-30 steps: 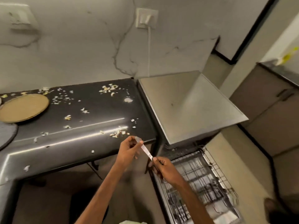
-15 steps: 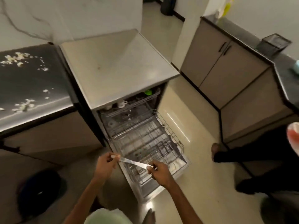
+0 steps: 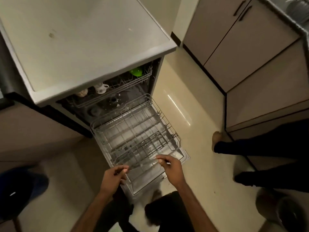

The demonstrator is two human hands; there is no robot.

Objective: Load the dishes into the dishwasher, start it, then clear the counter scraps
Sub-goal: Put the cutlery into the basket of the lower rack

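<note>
Cutlery piece point(image 3: 142, 163), thin and flat, held almost level by its two ends, just above the front rim of the lower rack point(image 3: 167, 122). Too blurred to tell if spoon or knife. Left hand point(image 3: 115, 176) pinching the near-left end between thumb and curled fingertips. Right hand point(image 3: 171, 166) pinching the far-right end in the same way, the other fingers curled in. Both hands low over the front of the rack, separated only by the length of the piece.

Lower rack pulled fully out of the dishwasher point(image 3: 83, 39), lying over the opened door point(image 3: 183, 156). Wire cutlery basket point(image 3: 154, 142) standing in the front right part of this rack, behind the held piece; contact between them not possible to judge. Upper rack point(image 3: 133, 82) mostly inside the machine, carrying a white cup point(image 3: 101, 87) at the left and a green bowl point(image 3: 136, 71) at the right.

At the right side, legs of another person in dark trousers point(image 3: 250, 146), with one bare foot point(image 3: 217, 138) on the pale floor, near the corner of a beige cabinet point(image 3: 242, 47).
</note>
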